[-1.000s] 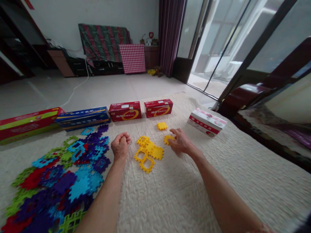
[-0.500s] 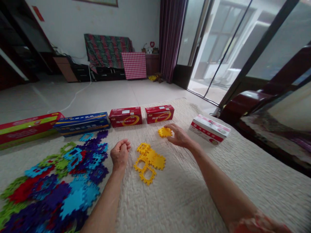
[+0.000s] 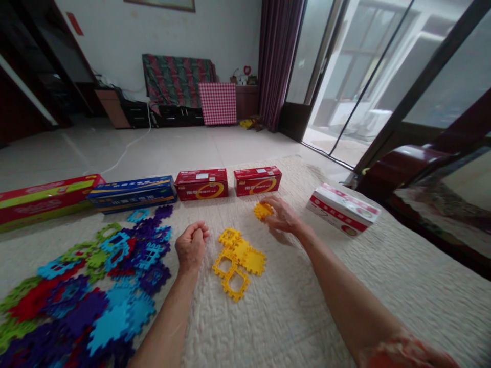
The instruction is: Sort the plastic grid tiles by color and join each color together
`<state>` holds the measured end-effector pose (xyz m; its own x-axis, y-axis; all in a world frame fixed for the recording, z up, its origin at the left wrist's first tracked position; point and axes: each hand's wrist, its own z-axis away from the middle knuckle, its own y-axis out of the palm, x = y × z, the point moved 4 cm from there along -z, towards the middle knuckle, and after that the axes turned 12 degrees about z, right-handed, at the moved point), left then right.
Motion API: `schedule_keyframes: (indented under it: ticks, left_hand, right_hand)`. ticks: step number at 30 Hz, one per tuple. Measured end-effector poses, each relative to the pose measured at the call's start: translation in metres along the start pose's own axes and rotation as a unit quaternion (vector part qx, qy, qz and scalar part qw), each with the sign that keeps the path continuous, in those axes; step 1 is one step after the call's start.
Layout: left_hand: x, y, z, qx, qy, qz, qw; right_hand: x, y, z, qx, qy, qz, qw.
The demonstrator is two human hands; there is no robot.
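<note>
My right hand [image 3: 282, 217] is closed on a yellow puzzle tile [image 3: 263, 210], held just above the cream quilted cover in front of a red box [image 3: 257, 180]. My left hand [image 3: 191, 246] rests on the cover as a loose fist with nothing visible in it. Between the hands lies a cluster of joined yellow tiles [image 3: 238, 259]. To the left spreads a heap of blue, purple, green and red tiles [image 3: 95, 286].
A row of boxes lines the far edge of the cover: a long red one [image 3: 42, 198], a blue one [image 3: 132, 192] and a red one [image 3: 201, 184]. A white and red box [image 3: 343, 208] lies at the right. A dark wooden frame [image 3: 414, 168] borders the right side.
My right hand reached forward to the single yellow tile, picked it up and drew it slightly back. The left fist stayed put. The camera tilted up a little.
</note>
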<state>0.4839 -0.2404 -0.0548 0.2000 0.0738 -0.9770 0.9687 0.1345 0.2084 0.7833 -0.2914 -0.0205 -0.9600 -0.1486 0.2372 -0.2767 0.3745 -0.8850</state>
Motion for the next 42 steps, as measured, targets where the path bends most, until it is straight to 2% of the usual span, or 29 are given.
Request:
schedule_keyframes:
  ticks: [5, 8, 10, 15, 19, 23, 33, 36, 42]
  left_hand:
    - [0.001, 0.000, 0.000, -0.002, 0.003, 0.009, 1.000]
    - [-0.002, 0.001, 0.000, -0.010, -0.001, 0.021, 1.000]
    - [-0.004, 0.002, 0.001, -0.013, -0.005, 0.026, 1.000]
    - [-0.005, 0.002, 0.001, -0.010, -0.004, 0.027, 1.000]
    - [-0.004, 0.001, 0.000, -0.001, 0.008, 0.019, 1.000]
    - [-0.003, 0.002, 0.000, -0.001, 0.009, 0.016, 1.000]
    - [-0.001, 0.002, 0.000, 0.005, 0.014, 0.007, 1.000]
    - [-0.002, 0.002, 0.000, 0.004, 0.015, 0.003, 1.000]
    - [-0.002, 0.002, 0.000, 0.008, 0.017, -0.001, 1.000]
  right_hand:
    - [0.007, -0.005, 0.000, -0.030, -0.025, -0.015, 0.999]
    - [0.023, -0.014, 0.000, -0.079, -0.041, -0.030, 0.996]
    - [0.040, -0.017, -0.001, -0.085, -0.058, -0.052, 0.993]
    - [0.094, -0.008, 0.001, 0.022, -0.152, -0.115, 0.981]
    - [0.118, 0.005, 0.006, 0.054, -0.191, -0.114, 0.973]
    - [0.121, 0.015, 0.007, 0.078, -0.177, -0.094, 0.977]
    - [0.124, 0.020, -0.001, 0.125, -0.139, -0.086, 0.979]
    - [0.124, 0.021, -0.003, 0.124, -0.152, -0.093, 0.976]
    - [0.117, 0.027, -0.003, 0.099, -0.128, -0.113, 0.980]
